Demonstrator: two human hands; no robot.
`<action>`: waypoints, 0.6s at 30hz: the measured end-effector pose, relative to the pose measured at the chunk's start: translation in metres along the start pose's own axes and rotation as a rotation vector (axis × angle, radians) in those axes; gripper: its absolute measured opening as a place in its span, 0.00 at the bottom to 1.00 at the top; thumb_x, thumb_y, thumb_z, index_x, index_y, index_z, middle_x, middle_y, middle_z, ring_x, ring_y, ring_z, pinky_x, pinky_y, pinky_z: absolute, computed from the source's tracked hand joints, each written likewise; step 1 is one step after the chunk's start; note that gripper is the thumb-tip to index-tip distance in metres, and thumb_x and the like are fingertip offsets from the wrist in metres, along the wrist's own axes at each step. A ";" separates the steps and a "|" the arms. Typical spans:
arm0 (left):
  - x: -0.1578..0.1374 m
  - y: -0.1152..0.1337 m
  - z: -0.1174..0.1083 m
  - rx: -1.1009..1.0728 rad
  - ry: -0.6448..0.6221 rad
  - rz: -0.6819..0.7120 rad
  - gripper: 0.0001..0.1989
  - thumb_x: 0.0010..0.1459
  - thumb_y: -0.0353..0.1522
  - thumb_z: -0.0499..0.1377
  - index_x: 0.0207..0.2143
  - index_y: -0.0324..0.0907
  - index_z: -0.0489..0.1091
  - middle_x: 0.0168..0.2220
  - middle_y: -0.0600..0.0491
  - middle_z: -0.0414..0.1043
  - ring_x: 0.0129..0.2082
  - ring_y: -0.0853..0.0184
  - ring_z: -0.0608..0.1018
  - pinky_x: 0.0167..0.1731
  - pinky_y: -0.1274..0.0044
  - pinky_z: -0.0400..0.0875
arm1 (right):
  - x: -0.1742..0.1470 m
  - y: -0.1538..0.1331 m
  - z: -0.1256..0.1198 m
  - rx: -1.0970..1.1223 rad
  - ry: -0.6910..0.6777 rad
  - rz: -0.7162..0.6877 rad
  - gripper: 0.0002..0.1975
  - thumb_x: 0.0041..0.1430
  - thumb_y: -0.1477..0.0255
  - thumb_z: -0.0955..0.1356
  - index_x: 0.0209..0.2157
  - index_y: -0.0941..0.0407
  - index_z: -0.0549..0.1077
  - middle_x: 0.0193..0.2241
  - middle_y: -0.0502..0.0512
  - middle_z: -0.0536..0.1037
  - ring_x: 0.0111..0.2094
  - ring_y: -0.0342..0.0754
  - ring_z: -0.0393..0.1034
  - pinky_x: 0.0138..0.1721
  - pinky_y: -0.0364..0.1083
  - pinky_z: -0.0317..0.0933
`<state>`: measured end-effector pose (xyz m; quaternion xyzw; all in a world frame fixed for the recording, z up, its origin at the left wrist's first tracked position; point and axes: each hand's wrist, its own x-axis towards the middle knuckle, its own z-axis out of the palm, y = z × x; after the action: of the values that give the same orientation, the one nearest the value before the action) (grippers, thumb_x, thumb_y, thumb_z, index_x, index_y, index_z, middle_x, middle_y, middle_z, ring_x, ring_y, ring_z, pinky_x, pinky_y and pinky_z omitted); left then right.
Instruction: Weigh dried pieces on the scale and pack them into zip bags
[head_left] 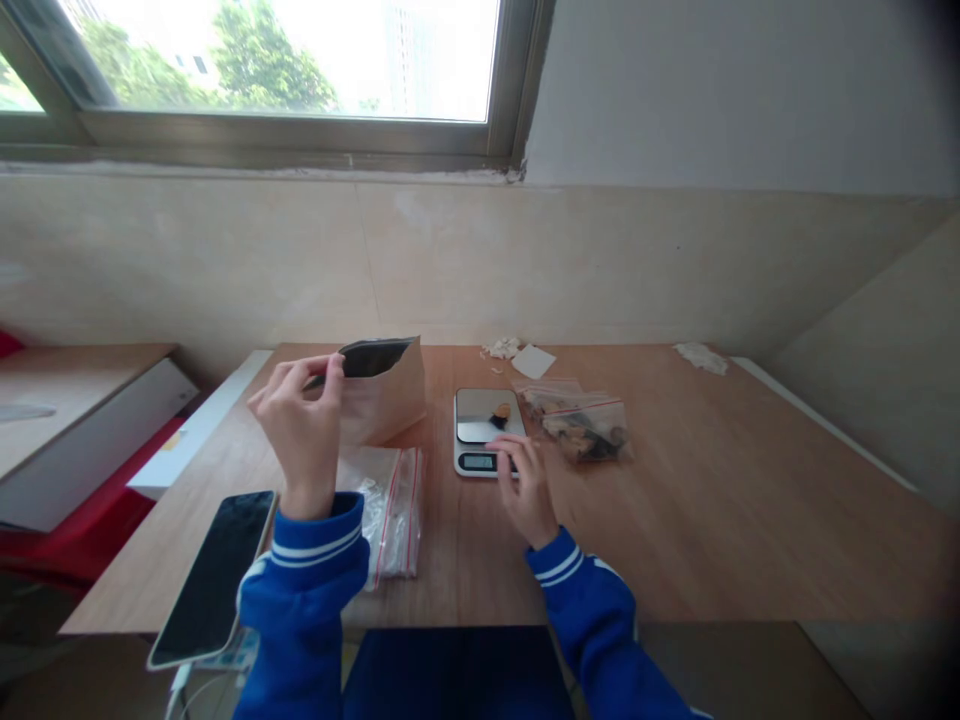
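Note:
My left hand (301,425) is raised at the left corner of a brown paper bag (382,395), thumb and fingers pinched on its rim. The bag stands with its mouth gaping, showing a dark inside. My right hand (525,480) hovers at the front right of a kitchen scale (471,432), its fingers slightly curled and apart with nothing visible between them. It partly covers the scale's display, whose digits I cannot read. A small tan-and-black dried piece (500,415) lies on the scale's plate. Right of the scale are clear zip bags (585,428) of similar dried pieces.
Flat zip bags (394,510) lie in front of the paper bag. A phone (214,570) with a cable rests at the table's left front edge. Crumpled tissue (502,347) and a white square card (533,361) lie behind the scale; another tissue (702,357) sits far right.

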<state>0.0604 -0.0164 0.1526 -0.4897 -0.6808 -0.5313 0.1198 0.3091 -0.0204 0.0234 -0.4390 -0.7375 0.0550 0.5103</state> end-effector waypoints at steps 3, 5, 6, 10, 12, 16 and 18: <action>-0.018 0.007 -0.016 0.024 0.049 -0.057 0.27 0.53 0.43 0.64 0.53 0.43 0.69 0.51 0.45 0.65 0.29 0.68 0.72 0.53 0.60 0.63 | 0.021 -0.063 0.010 0.100 -0.087 -0.149 0.21 0.67 0.77 0.57 0.60 0.56 0.61 0.55 0.62 0.68 0.59 0.50 0.61 0.59 0.54 0.61; -0.026 0.007 -0.024 0.051 -0.046 -0.060 0.25 0.53 0.43 0.63 0.52 0.44 0.70 0.49 0.47 0.67 0.26 0.70 0.69 0.51 0.60 0.64 | 0.034 -0.095 0.017 0.088 -0.137 -0.207 0.26 0.67 0.78 0.57 0.65 0.58 0.52 0.61 0.62 0.62 0.65 0.49 0.53 0.63 0.54 0.57; -0.029 0.007 -0.026 0.059 -0.124 -0.045 0.20 0.55 0.42 0.62 0.48 0.45 0.73 0.45 0.49 0.69 0.25 0.71 0.69 0.49 0.61 0.65 | 0.039 -0.106 0.021 0.053 -0.160 -0.251 0.27 0.67 0.78 0.56 0.66 0.59 0.51 0.63 0.63 0.60 0.66 0.50 0.49 0.64 0.54 0.55; -0.037 0.001 -0.033 -0.013 -0.334 0.010 0.12 0.56 0.41 0.60 0.36 0.45 0.77 0.32 0.54 0.76 0.23 0.69 0.71 0.37 0.72 0.68 | 0.039 -0.121 0.033 -0.141 -0.213 -0.356 0.24 0.66 0.79 0.57 0.63 0.62 0.58 0.64 0.62 0.60 0.68 0.54 0.45 0.67 0.55 0.51; -0.042 -0.002 -0.033 -0.048 -0.266 -0.029 0.12 0.56 0.41 0.60 0.34 0.44 0.77 0.28 0.54 0.76 0.24 0.68 0.74 0.31 0.75 0.68 | 0.029 -0.120 0.036 -0.183 -0.240 -0.344 0.22 0.66 0.79 0.57 0.60 0.62 0.63 0.59 0.62 0.66 0.65 0.54 0.52 0.66 0.56 0.52; -0.054 -0.007 -0.031 -0.038 -0.067 -0.167 0.13 0.56 0.42 0.61 0.34 0.44 0.78 0.26 0.54 0.77 0.27 0.65 0.78 0.30 0.76 0.69 | 0.012 -0.123 0.032 -0.154 -0.370 -0.224 0.17 0.66 0.79 0.56 0.48 0.59 0.72 0.40 0.62 0.77 0.49 0.54 0.70 0.58 0.55 0.62; -0.059 -0.007 -0.030 -0.081 -0.067 -0.181 0.13 0.56 0.43 0.61 0.36 0.45 0.79 0.26 0.54 0.77 0.26 0.65 0.79 0.29 0.76 0.71 | 0.014 -0.128 0.028 -0.164 -0.429 -0.076 0.15 0.65 0.79 0.57 0.44 0.59 0.73 0.34 0.62 0.77 0.41 0.56 0.73 0.49 0.55 0.68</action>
<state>0.0737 -0.0731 0.1200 -0.4481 -0.7037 -0.5506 0.0287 0.2102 -0.0783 0.0875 -0.4290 -0.8471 0.0679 0.3063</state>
